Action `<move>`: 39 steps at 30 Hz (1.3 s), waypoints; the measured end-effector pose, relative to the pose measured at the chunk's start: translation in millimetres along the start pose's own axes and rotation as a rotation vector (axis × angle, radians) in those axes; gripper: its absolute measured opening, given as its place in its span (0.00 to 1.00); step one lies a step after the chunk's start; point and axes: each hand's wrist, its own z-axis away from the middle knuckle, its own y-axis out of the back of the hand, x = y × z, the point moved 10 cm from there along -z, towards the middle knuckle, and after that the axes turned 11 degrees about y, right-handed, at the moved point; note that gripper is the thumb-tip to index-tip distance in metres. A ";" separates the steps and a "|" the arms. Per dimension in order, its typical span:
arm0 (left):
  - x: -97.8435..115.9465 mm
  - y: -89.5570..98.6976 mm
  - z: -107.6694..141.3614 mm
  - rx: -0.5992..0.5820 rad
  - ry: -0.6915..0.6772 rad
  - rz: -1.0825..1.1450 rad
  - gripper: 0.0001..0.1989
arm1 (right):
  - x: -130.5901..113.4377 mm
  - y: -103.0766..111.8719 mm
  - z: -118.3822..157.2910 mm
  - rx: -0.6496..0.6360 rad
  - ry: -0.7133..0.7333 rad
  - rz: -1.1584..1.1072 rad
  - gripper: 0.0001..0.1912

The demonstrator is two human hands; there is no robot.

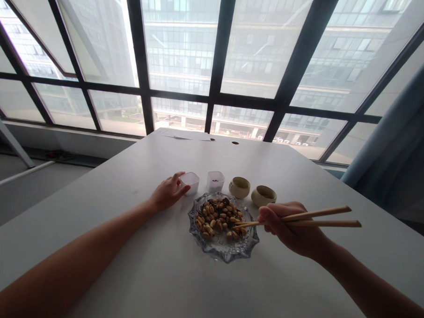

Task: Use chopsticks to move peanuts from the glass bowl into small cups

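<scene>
My right hand [294, 225] grips a pair of wooden chopsticks [320, 215], their tips down among the nuts [217, 215] in a scalloped clear glass bowl [225, 257]. Shelled-looking nuts and dark seeds are mixed there; whether the tips pinch one I cannot tell. With thumb and fingers on its left side, my left hand [167, 193] holds a translucent plastic cup [191, 182] upright on the table. Beside it stands a second plastic cup [215, 181] with a few dark bits at its bottom. Two small beige ceramic cups, one [239, 188] left of the other [263, 194], complete the row behind the bowl.
The white table [139, 274] runs away toward large framed windows. Papers [183, 133] and two dark holes lie at its far end. A blue-grey curtain [397, 132] hangs at the right, and a white metal frame [10, 135] stands at the left.
</scene>
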 end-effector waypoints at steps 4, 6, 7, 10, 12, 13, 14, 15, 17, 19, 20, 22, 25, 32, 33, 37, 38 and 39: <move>0.7 -0.2 0.5 -0.011 -0.001 -0.007 0.36 | 6.2 -3.1 2.2 0.002 -0.023 0.016 0.26; 1.0 -0.2 0.8 -0.015 -0.003 -0.010 0.36 | 9.4 -4.8 2.3 -0.001 -0.043 0.008 0.26; 1.2 -0.3 0.9 -0.016 -0.004 -0.010 0.36 | 10.0 -5.4 2.0 -0.001 -0.048 -0.002 0.26; 0.7 -0.4 0.7 -0.013 -0.002 -0.013 0.35 | 5.7 -8.6 0.2 -0.026 -0.023 -0.051 0.26; 0.0 -0.9 0.4 -0.015 0.001 -0.014 0.36 | 0.3 -11.8 -1.0 -0.061 0.008 -0.073 0.26; -0.2 -1.1 0.4 -0.016 0.002 -0.013 0.36 | -1.8 -12.7 -1.3 -0.075 0.019 -0.074 0.27; -0.4 -1.2 0.3 -0.016 0.003 -0.012 0.36 | -3.0 -12.9 -1.5 -0.081 0.026 -0.071 0.27; -0.4 -1.3 0.4 -0.018 0.003 -0.010 0.36 | -3.6 -12.6 -1.5 -0.082 0.031 -0.067 0.27; -0.3 -1.3 0.5 -0.020 0.006 -0.008 0.37 | -1.0 -10.9 -0.9 -0.068 0.025 -0.066 0.27; 0.2 -1.0 0.8 -0.023 0.008 -0.009 0.37 | 7.3 -6.8 0.8 -0.022 -0.010 -0.075 0.27; 0.6 -0.7 0.9 -0.022 0.007 -0.010 0.37 | 13.5 -4.1 2.2 0.013 -0.041 -0.084 0.27; 1.4 0.1 1.1 -0.017 0.005 -0.011 0.36 | 27.9 2.2 6.1 0.100 -0.119 -0.111 0.27; 1.9 0.9 1.0 -0.010 0.000 -0.006 0.36 | 47.4 8.6 13.2 0.210 -0.240 -0.155 0.28; 1.9 1.3 0.9 -0.005 -0.007 0.001 0.34 | 74.6 14.2 25.0 0.360 -0.396 -0.204 0.29; 1.9 1.3 0.9 -0.006 -0.007 0.000 0.34 | 78.9 14.5 26.3 0.381 -0.407 -0.212 0.29; 1.6 1.4 1.0 -0.001 -0.006 -0.007 0.34 | 90.1 11.4 28.3 0.402 -0.431 -0.250 0.31; 1.3 1.6 1.2 0.003 -0.005 -0.007 0.34 | 89.9 11.3 28.3 0.402 -0.433 -0.249 0.31; 1.2 1.8 1.3 0.006 -0.005 -0.006 0.34 | 88.0 11.7 28.2 0.402 -0.433 -0.242 0.30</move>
